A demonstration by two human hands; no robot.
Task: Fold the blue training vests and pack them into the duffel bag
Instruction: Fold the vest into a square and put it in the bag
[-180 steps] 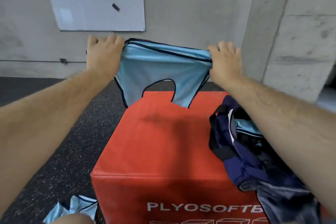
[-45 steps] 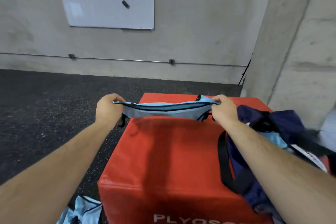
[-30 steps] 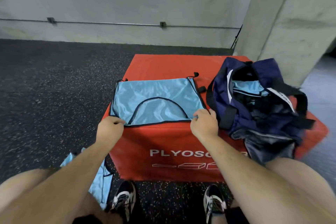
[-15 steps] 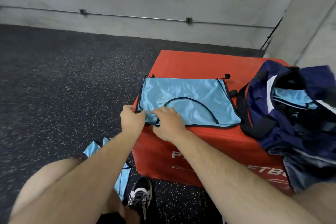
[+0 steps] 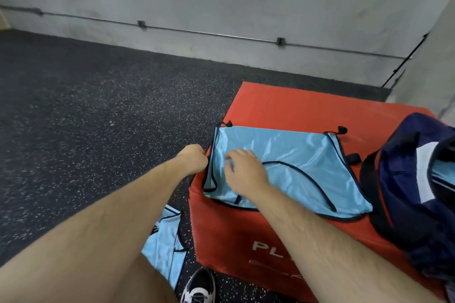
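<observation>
Together, left hand [image 5: 193, 160], right hand [image 5: 242, 171] gripping vest [image 5: 298, 152]

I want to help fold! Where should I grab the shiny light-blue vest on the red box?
Grip the shiny light-blue vest by its dark-trimmed left edge, coming from the left of the red padded box. The vest lies flat there with that edge at the box's rim, so fingers can probably slip under and fold it rightward.

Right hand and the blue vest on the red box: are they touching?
Touching. Head view: the right hand lies on the blue vest, fingers curled into its cloth.
</observation>
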